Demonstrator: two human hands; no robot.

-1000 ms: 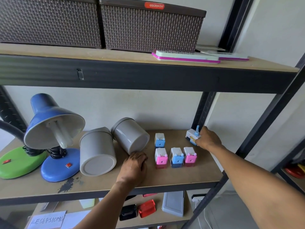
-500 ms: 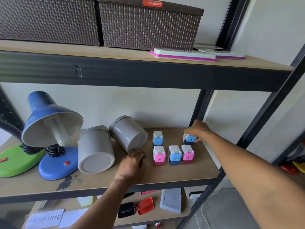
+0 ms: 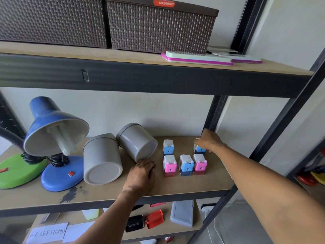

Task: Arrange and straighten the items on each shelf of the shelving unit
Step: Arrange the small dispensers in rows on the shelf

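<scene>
**A:** Right hand (image 3: 209,142) is pinching the blue sharpener (image 3: 199,149) at the back of the middle shelf (image 3: 175,191), just behind the front row's right-hand pink one (image 3: 200,164). My guess: set it down crooked and that tight row gets bumped over.

**B:** I'd worry more about the left hand (image 3: 140,175). It rests on the shelf, fingers loosely bent and gripping nothing, touching the tipped grey canister (image 3: 137,144). Any nudge and that could roll into the sharpeners.
</scene>
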